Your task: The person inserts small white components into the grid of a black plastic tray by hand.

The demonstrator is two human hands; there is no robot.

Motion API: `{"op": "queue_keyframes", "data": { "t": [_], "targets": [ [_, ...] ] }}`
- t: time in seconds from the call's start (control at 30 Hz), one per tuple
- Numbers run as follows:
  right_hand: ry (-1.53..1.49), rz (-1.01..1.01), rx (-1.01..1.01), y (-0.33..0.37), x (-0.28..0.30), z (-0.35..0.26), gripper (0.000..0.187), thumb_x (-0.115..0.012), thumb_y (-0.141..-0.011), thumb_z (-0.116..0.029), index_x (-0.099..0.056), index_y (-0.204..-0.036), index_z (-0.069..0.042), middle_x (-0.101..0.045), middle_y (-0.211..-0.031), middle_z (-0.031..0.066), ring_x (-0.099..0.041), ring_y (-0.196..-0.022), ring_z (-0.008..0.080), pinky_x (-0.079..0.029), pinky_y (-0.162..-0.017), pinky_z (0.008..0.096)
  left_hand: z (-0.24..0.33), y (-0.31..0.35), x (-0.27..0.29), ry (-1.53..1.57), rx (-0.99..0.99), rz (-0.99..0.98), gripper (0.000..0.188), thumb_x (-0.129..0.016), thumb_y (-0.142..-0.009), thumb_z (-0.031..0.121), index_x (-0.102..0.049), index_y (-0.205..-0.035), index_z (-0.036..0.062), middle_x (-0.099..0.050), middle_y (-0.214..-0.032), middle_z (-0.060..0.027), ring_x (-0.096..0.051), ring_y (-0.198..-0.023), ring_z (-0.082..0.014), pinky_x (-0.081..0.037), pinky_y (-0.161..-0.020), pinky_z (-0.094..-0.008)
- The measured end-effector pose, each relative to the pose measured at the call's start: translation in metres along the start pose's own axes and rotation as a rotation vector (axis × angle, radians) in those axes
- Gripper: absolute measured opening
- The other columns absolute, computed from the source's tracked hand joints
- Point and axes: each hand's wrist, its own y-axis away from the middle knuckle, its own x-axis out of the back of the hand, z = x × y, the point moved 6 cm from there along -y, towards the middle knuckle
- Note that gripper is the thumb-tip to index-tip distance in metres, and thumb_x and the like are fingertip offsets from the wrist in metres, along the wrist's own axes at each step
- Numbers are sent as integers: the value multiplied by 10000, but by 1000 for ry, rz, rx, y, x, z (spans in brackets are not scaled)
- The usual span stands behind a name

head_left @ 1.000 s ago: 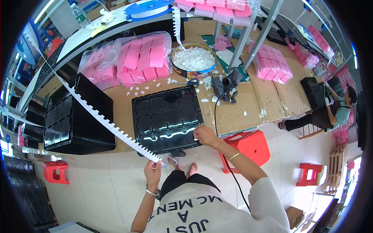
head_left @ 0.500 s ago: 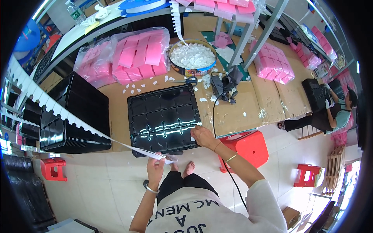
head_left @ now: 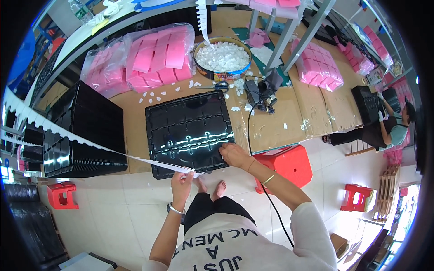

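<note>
My left hand (head_left: 181, 184) pinches a long white strip with a sawtooth edge (head_left: 135, 157) close to its end, just off the near edge of a shiny black plastic tray (head_left: 190, 119). From there the strip runs up and away to the far left. Over the tray's near right part rests my right hand (head_left: 236, 156), its fingers bent and touching the surface. What its fingertips hold, if anything, is hidden. The tray has a grid of grooves and lies on the cardboard-covered table (head_left: 285, 108).
Stacked black trays (head_left: 86, 135) stand left. Behind are bagged pink foam blocks (head_left: 158, 56), a round tub of white scraps (head_left: 222, 58), scissors (head_left: 220, 86) and black adapters (head_left: 262, 92). A cable hangs past my right arm near a red stool (head_left: 291, 167). A co-worker (head_left: 389, 128) is far right.
My right hand has moved slightly left over the tray. The strip's end, in my left hand, sits a little higher and closer to the tray's edge. The whole view has shifted slightly.
</note>
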Motion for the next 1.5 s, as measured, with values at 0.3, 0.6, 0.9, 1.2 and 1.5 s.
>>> {"op": "queue_keyframes", "data": {
  "t": [0.3,0.6,0.9,1.2,1.5],
  "targets": [
    [-434,10,-55,34,16,-40,98,-600,-888,-95,-595,-919,-2,-630,-933,176,-641,-881,341,-517,-782,406,27,16,-11,91,75,-48,166,-694,-930,113,-692,-986,-43,-699,-824,-46,-623,-705,-78,-482,-636,-217],
    [-1110,-15,-219,45,49,-71,129,-603,-964,-119,-614,-1065,-39,-623,-932,2,-619,-893,89,-494,-793,255,56,32,-38,214,201,-164,213,-652,-972,152,-676,-967,-60,-682,-736,-81,-578,-526,-80,-466,-471,-205],
    [-720,214,-289,44,45,2,79,-626,-930,-95,-666,-969,-40,-656,-887,69,-620,-788,169,-501,-732,307,56,34,-34,153,168,-159,202,-635,-977,143,-671,-948,-54,-686,-730,-78,-604,-569,-100,-461,-530,-224],
    [-839,33,-97,14,47,-33,110,-531,-992,-116,-618,-981,-51,-615,-912,28,-564,-815,145,-467,-719,301,59,33,-24,178,152,-66,188,-636,-967,106,-660,-868,-51,-665,-689,-65,-588,-550,-107,-440,-526,-214],
    [-1138,40,-40,2,48,-91,229,-577,-1027,-267,-583,-1144,-70,-580,-956,-21,-532,-868,65,-443,-722,209,81,26,-29,254,138,-86,212,-644,-976,154,-640,-973,-58,-684,-754,-105,-616,-569,-109,-479,-470,-223]
  ]
}}
